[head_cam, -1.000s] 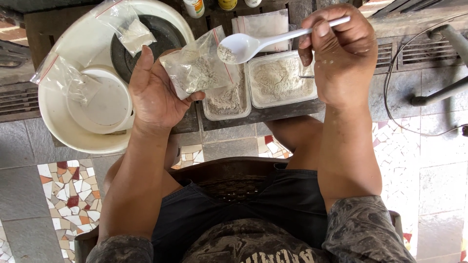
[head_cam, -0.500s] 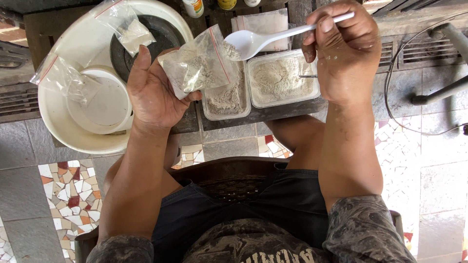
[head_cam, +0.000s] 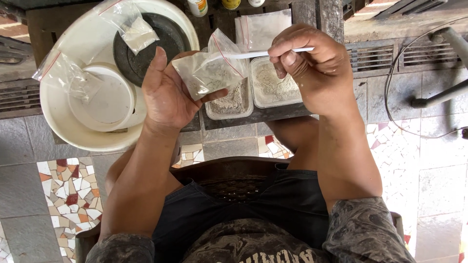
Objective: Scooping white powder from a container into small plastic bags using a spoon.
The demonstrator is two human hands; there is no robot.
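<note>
Since the earlier frame we've brought the spoon [head_cam: 273, 52] down & in: its bowl, out in the open air before, is now inside the bag's [head_cam: 210, 73] mouth, seen only as a pale shape thru the plastic. Bag itself has barely shifted.

Left hand [head_cam: 168, 95] has its grip closed on the bag, thumb across the lower front, fingers behind, mouth tilted toward the right. Right hand [head_cam: 317, 68] pinches the white handle, grip closed tight round it, fingers curled. Bag hangs just above the near tray [head_cam: 229, 102] of pale powder; 2nd tray [head_cam: 275, 87] just beside it on the counter [head_cam: 273, 114].

To do this well, we'd say: keep the mouth held wide w/ the left thumb, spoon deep enough that powder drops past the zip strip, not on it. Tip slowly, maybe tap the handle. Staying over the tray looks wise, so any spill lands back in powder. White basin [head_cam: 63, 122] to the left holds 2 more bags [head_cam: 68, 78] [head_cam: 131, 27] and a dark dish [head_cam: 156, 48].
</note>
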